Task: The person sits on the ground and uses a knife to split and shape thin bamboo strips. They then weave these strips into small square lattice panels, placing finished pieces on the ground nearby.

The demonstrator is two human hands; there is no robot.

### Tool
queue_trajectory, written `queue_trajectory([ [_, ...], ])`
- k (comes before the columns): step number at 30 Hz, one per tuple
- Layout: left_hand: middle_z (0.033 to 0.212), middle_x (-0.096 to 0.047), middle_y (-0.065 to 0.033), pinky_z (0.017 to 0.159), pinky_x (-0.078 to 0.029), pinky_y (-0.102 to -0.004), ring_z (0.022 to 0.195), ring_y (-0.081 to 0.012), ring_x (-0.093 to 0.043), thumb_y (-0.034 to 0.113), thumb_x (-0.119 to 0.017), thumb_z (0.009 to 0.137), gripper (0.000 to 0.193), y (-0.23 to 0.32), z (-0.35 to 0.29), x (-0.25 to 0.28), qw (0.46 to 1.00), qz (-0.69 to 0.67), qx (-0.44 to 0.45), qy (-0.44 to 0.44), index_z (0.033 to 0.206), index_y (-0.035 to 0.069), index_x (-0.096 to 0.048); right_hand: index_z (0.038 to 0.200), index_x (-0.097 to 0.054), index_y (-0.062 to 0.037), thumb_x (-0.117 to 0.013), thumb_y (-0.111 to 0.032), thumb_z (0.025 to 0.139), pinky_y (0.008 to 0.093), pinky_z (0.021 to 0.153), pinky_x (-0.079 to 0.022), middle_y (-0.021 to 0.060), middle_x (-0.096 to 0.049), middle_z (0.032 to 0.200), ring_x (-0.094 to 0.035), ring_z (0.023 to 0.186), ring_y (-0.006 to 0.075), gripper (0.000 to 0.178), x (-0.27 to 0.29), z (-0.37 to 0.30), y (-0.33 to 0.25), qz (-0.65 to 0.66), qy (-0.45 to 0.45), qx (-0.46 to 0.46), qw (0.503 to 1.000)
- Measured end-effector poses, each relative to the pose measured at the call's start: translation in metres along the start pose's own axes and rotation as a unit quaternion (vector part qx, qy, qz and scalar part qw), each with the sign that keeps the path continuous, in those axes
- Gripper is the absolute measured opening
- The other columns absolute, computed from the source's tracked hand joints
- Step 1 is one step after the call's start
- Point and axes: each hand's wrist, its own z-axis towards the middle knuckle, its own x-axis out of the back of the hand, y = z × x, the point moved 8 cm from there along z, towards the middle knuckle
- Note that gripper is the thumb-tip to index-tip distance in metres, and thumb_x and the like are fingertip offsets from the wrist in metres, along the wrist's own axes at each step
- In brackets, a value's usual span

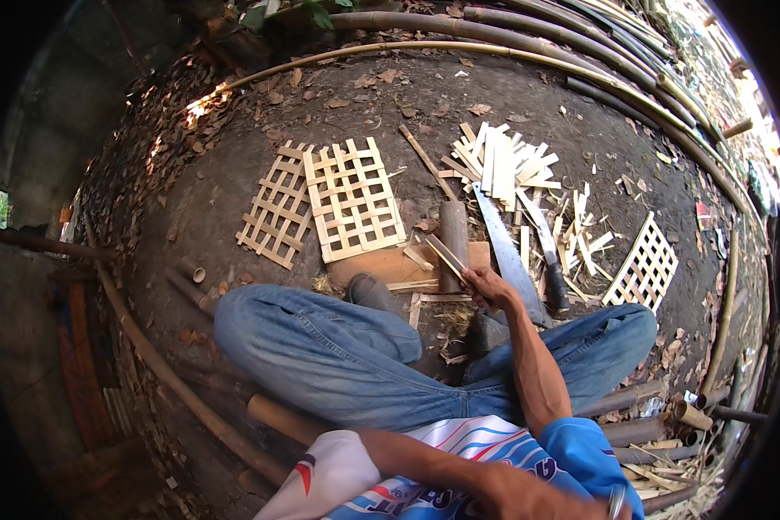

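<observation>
My right hand (490, 290) is closed on thin bamboo strips (445, 254), whose far ends point up and left beside an upright bamboo post (452, 230). My left hand (550, 504) crosses in front of my shirt toward the right, low in the picture and smeared by motion; its fingers cannot be made out. Beyond it shows a small silvery thing (617, 501), too blurred to name. To the right of the post lie a hand saw (504, 247) and a long knife (542, 234) with a dark handle. A wooden board (368, 266) lies near my left foot.
Two woven bamboo lattices (355, 199) overlap at the left; another lattice (643, 263) lies beyond my right knee. Cut slats (503, 160) are heaped behind the saw, with offcuts (581, 238) around the knife. Long bamboo poles (494, 35) line the far side.
</observation>
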Motion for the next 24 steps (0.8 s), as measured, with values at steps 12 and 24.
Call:
queue_trajectory([
  [12,0.136,-0.044,-0.0140,0.107,0.006,-0.0718,0.133,-0.0355,-0.035,0.058,-0.035,0.098,0.053,0.025,0.016,-0.047,0.966,-0.201,-0.115,-0.111,0.116,0.017,-0.064,0.085,-0.053,-0.0081,-0.044,-0.040,0.105,0.0251,0.039,-0.035,-0.0035,-0.048,0.062,-0.043,0.043,0.0072,0.038,0.003,0.006,-0.007,0.015,0.010,0.042,0.999],
  [24,0.163,-0.010,-0.0144,0.108,0.019,-0.0699,0.150,-0.0341,-0.004,0.065,-0.026,0.096,0.063,0.005,0.006,-0.057,0.954,0.153,-0.056,-0.254,0.150,0.034,-0.037,0.088,-0.053,-0.0085,-0.045,-0.039,0.105,0.0258,0.039,-0.036,-0.0024,-0.050,0.063,-0.044,0.044,0.0079,0.036,0.003,0.005,-0.011,0.012,0.018,0.022,1.000],
])
